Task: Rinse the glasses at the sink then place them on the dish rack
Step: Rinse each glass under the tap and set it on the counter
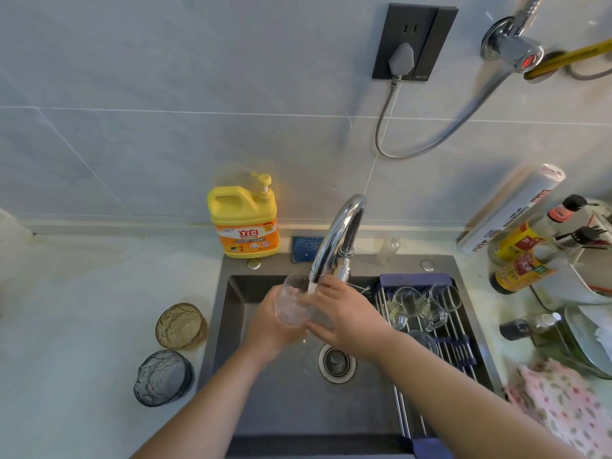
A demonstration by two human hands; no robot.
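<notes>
Now the ribbed clear glass [294, 304] is under the tap [337, 233] stream, over the far part of the sink [284, 409]. The left hand [268, 329] cups it from below and the right hand [344, 319] wraps its right side, both closed round it. Wet and thin-walled, it looks light, slick and breakable, so it's best held round the body, not by the rim. An amber glass [181, 326] and a grey glass [164, 377] wait on the left counter, and clear ones [410, 301] stand on the rack [440, 346] at right. The yellow jug [243, 223] reads "立白"; the sauce bottles' [516, 245] labels are too blurred to read.
</notes>
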